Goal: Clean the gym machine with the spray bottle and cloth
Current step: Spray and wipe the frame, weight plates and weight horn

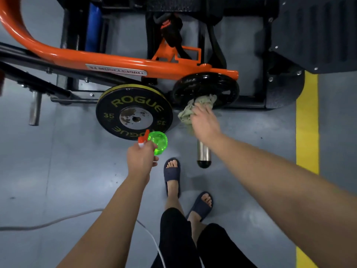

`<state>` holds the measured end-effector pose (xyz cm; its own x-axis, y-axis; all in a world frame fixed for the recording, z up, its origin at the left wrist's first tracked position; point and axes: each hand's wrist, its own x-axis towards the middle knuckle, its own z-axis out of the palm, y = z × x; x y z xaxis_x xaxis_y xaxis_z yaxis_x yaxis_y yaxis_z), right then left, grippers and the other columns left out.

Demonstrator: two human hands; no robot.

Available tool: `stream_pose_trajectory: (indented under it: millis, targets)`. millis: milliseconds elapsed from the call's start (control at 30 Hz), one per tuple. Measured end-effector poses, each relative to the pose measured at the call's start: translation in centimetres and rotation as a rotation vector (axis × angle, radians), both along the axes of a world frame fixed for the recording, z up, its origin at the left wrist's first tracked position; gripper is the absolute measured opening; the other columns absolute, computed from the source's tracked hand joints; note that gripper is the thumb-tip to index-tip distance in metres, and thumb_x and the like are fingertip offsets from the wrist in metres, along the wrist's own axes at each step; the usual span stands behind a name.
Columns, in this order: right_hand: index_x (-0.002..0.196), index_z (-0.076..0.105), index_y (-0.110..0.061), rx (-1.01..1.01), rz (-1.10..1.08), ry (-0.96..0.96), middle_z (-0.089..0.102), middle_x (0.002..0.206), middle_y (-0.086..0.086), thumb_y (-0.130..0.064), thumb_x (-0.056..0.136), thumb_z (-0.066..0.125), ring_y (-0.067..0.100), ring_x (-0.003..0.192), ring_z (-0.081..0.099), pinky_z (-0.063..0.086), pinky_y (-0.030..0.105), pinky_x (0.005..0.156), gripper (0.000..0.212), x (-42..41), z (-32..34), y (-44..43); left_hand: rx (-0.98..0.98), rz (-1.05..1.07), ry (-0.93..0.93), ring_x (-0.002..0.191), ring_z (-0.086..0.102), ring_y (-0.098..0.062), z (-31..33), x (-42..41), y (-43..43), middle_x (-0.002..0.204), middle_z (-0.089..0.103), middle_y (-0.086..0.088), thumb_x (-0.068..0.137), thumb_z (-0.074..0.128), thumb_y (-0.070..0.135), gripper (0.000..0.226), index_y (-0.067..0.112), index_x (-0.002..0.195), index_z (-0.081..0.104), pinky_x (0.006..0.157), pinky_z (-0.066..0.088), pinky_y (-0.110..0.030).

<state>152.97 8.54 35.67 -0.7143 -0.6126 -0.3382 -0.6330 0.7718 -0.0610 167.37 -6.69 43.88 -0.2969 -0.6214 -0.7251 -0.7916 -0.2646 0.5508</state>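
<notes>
The left hand (pixel 142 159) is gripping the spray bottle (pixel 160 141), fingers curling round its neck, the forearm reaching forward; the right arm is stretching farther out, nearly straight; the right hand (pixel 205 123) is clutching the cloth (pixel 186 114), palm facing down, back of the hand showing.

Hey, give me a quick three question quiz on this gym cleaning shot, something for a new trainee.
1. True or false: the left hand holds the green spray bottle.
2. The right hand holds the cloth at which thing? A) the small black plate B) the yellow floor line C) the white cable
3. Fill in: the plate marked ROGUE shows the number ___.
Key: 1 true; 2 A; 3 35.
</notes>
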Motion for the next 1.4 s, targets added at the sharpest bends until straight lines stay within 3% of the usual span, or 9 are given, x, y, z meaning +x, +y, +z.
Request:
stream_pose_trajectory:
  millis: [167, 333, 500, 667, 800, 867, 967, 1167, 1400]
  targets:
    - [0.131, 0.064, -0.011, 0.354, 0.095, -0.009, 0.056, 0.139, 0.009, -0.02, 0.095, 0.054, 0.029, 0.136, 0.04, 0.019, 0.042, 0.12, 0.038, -2.4, 0.8, -2.9, 0.026, -0.01, -0.08, 0.061, 0.06, -0.027, -0.9, 1.4, -2.2, 0.077, 0.061, -0.011, 0.089, 0.06, 0.012, 0.012, 0.004, 0.096, 0.066, 0.063, 0.057, -0.039]
    - [0.108, 0.076, -0.018, 0.377, 0.31, -0.218, 0.072, 0.106, 0.003, -0.048, 0.097, 0.045, 0.025, 0.115, 0.053, 0.023, 0.04, 0.117, 0.044, 3.4, 3.3, -0.4, 0.116, -0.206, -0.078, 0.06, 0.059, -0.024, 1.7, -0.6, -3.9, 0.08, 0.061, -0.009, 0.091, 0.062, 0.012, 0.005, 0.011, 0.086, 0.063, 0.064, 0.054, -0.037]
    - [0.083, 0.075, -0.007, 0.203, 0.066, -0.513, 0.067, 0.082, 0.013, -0.048, 0.083, 0.052, 0.033, 0.085, 0.064, 0.053, 0.034, 0.085, 0.047, 6.1, 8.8, -0.1, 0.272, -0.336, -0.015, 0.062, 0.06, -0.023, 6.6, -5.8, -4.9, 0.078, 0.059, -0.006, 0.094, 0.059, 0.014, 0.003, 0.013, 0.092, 0.062, 0.082, 0.06, -0.049]
    - [0.092, 0.072, -0.006, -0.287, -0.609, -0.435, 0.064, 0.096, 0.009, -0.033, 0.09, 0.064, 0.029, 0.09, 0.064, 0.046, 0.03, 0.073, 0.027, 3.4, 17.5, 1.1, 0.401, -0.55, 0.113, 0.084, 0.068, -0.024, 14.7, -11.6, -3.6, 0.106, 0.062, -0.003, 0.096, 0.066, 0.03, 0.014, 0.019, 0.097, 0.058, 0.079, 0.058, -0.04]
    - [0.072, 0.066, -0.012, -0.593, -0.788, -0.261, 0.058, 0.079, 0.0, -0.045, 0.076, 0.051, 0.02, 0.078, 0.057, 0.038, 0.024, 0.071, 0.037, -0.8, 26.3, 1.1, 0.394, -0.616, 0.229, 0.097, 0.068, -0.021, 21.4, -15.6, -1.2, 0.096, 0.069, 0.0, 0.096, 0.07, 0.04, 0.017, 0.025, 0.097, 0.062, 0.073, 0.055, -0.032]
    - [0.076, 0.072, -0.008, -0.739, -0.819, -0.195, 0.066, 0.081, 0.003, -0.05, 0.07, 0.045, 0.019, 0.079, 0.059, 0.044, 0.025, 0.076, 0.05, -2.3, 30.1, 1.8, 0.401, -0.656, 0.25, 0.096, 0.072, -0.022, 24.2, -17.2, 0.8, 0.101, 0.075, -0.003, 0.087, 0.072, 0.058, 0.041, 0.022, 0.105, 0.065, 0.073, 0.054, -0.029]
    - [0.074, 0.071, -0.019, -0.867, -0.913, -0.227, 0.064, 0.076, -0.004, -0.039, 0.075, 0.053, 0.016, 0.076, 0.057, 0.045, 0.027, 0.076, 0.027, -3.5, 34.8, 4.0, 0.432, -0.7, 0.285, 0.093, 0.076, -0.028, 26.5, -20.0, 4.3, 0.105, 0.078, -0.009, 0.056, 0.078, 0.085, 0.09, 0.013, 0.11, 0.075, 0.088, 0.06, -0.05]
    - [0.066, 0.064, -0.029, -1.182, -1.102, -0.534, 0.063, 0.078, -0.008, -0.04, 0.081, 0.049, 0.012, 0.079, 0.056, 0.042, 0.036, 0.077, 0.024, -5.2, 40.0, 11.4, 0.524, -0.806, 0.371, 0.083, 0.073, -0.028, 31.2, -24.0, 12.9, 0.092, 0.075, -0.014, 0.083, 0.084, 0.036, 0.031, 0.009, 0.095, 0.075, 0.081, 0.06, -0.04]
    - [0.1, 0.049, -0.023, -1.411, -1.314, -0.112, 0.052, 0.104, -0.002, -0.011, 0.096, 0.054, 0.021, 0.095, 0.057, 0.045, 0.034, 0.082, 0.014, -4.9, 40.2, 25.6, 0.305, -1.086, 0.375, 0.072, 0.067, -0.025, 33.7, -25.6, 26.2, 0.077, 0.069, -0.011, 0.088, 0.069, 0.006, 0.012, 0.013, 0.079, 0.066, 0.074, 0.054, -0.036]
